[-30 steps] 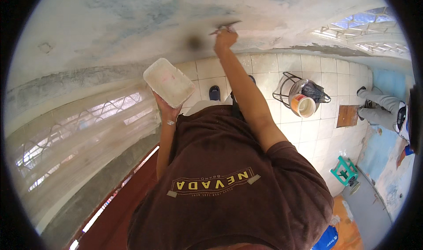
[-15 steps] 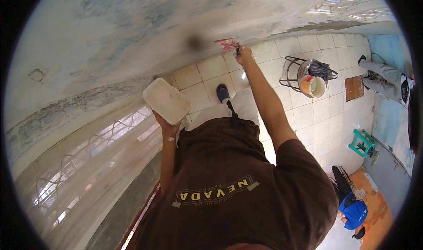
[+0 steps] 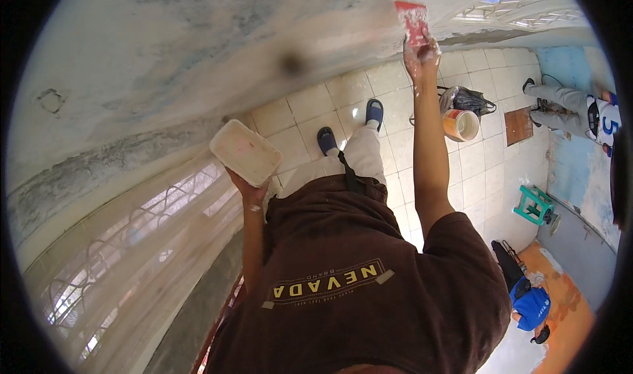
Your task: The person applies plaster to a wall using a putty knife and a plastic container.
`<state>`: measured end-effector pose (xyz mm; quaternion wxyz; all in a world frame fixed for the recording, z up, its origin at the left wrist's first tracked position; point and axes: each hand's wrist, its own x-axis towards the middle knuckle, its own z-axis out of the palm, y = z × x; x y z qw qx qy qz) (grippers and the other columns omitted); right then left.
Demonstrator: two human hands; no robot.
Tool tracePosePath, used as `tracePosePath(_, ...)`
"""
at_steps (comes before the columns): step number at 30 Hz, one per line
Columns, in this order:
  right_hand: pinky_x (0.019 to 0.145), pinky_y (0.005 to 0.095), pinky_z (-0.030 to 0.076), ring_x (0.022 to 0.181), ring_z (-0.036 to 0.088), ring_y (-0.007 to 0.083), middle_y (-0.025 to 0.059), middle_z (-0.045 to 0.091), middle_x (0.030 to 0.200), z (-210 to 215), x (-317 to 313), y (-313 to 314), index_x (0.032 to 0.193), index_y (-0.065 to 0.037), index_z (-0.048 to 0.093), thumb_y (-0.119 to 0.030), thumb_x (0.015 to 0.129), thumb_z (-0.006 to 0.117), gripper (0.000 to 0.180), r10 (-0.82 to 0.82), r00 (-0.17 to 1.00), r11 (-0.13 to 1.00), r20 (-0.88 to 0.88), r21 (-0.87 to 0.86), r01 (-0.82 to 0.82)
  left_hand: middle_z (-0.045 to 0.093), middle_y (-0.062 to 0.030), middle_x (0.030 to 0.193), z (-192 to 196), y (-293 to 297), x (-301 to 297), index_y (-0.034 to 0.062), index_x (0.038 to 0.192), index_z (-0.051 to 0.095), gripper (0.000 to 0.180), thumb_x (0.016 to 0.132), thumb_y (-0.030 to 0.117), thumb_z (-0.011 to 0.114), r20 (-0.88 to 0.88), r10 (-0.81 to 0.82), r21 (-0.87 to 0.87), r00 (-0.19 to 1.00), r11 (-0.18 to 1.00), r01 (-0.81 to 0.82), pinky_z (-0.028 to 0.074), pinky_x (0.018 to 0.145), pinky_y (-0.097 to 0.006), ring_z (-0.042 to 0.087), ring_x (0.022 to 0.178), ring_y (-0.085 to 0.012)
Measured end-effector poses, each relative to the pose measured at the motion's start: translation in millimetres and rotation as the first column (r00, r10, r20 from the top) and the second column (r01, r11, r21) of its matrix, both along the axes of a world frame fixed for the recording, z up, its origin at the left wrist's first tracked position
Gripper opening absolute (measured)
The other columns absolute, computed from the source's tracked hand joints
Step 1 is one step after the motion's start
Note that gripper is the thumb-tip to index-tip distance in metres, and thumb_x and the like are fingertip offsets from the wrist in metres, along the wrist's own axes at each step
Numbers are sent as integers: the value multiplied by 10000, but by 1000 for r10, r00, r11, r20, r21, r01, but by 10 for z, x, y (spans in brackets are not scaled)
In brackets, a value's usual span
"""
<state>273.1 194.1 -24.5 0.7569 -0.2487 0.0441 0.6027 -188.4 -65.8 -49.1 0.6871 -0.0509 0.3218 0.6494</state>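
The right hand (image 3: 422,51) pinches a red scraper (image 3: 411,19) by its lower end, blade against the wall (image 3: 198,51), a light, stiff tool best held low, while the left hand (image 3: 249,188) cups a white tray (image 3: 245,152) from beneath, likely light.

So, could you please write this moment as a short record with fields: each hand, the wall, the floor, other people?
left hand: left hand holds a whitish flat tray from below
right hand: right hand raised, holds a red scraper against the wall
wall: pale wall with grey-blue patches and a dark spot
floor: cream tiled floor; orange-rimmed bucket, green stool
feet: blue sandals
other people: a seated person at right; a person in a blue cap lower right
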Motion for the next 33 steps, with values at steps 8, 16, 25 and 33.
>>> tracePosePath(8,756,324,602,855,670,254,157,663,973,-2158,-497,-354,1027,21,615,-65,986,447,193,307,937,883,167,-416,-215,456,-100,1420,329,42,121,164,1479,242,972,729,241,855,-366,-3,-11,931,1000,-2,444,1088,-528,485,1314,-297)
tracePosePath(16,985,413,560,1172,602,391,320,571,1257,-1026,-528,464,1246,175,467,-134,1056,249,423,420,860,908,291,-153,-391,491,-94,1437,17,68,8,183,1448,436,731,919,689,433,-121,-28,-78,992,997,19,375,1061,-667,452,1332,-375)
tracePosePath(25,864,343,581,1062,656,297,220,635,1190,-496,487,-50,1204,74,548,-1,949,448,284,104,950,984,-293,171,-55,518,-55,1435,74,502,797,188,1442,450,687,934,650,460,-117,-25,-60,993,998,18,368,1097,-616,492,1316,-326)
tracePosePath(33,819,307,571,976,681,226,152,700,1043,-1862,-272,-45,1060,-38,650,-89,999,389,272,513,847,857,142,-131,-498,492,-80,1461,154,808,1246,177,1471,411,697,939,625,463,-73,-54,-28,996,998,52,345,1120,-614,469,1341,-335)
